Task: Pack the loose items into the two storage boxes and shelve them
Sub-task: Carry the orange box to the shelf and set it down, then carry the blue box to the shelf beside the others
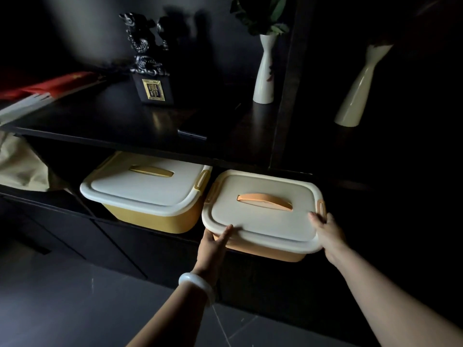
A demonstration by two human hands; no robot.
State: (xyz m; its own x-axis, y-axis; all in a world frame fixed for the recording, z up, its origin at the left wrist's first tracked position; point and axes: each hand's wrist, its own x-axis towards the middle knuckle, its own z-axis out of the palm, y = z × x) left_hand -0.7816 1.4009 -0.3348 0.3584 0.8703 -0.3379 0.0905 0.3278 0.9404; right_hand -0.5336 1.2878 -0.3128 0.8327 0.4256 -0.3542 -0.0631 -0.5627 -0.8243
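Two lidded storage boxes sit in the lower shelf opening of a black cabinet. The yellow box (150, 186) with a cream lid stands on the left, partly under the upper shelf. The orange box (263, 214), also cream-lidded with an orange handle, is to its right and sticks out past the shelf's front edge. My left hand (213, 244) grips its near left corner, thumb on the lid rim. My right hand (325, 229) holds its right side beside the orange latch, thumb on the lid.
On the upper shelf (112, 126) stand a dark figurine (150, 68) and a white vase (265, 71) with leaves. Another white vase (360, 88) is at the right. Red and white items (42, 91) lie at the far left, and beige cloth (20, 166) below them. Grey floor lies beneath.
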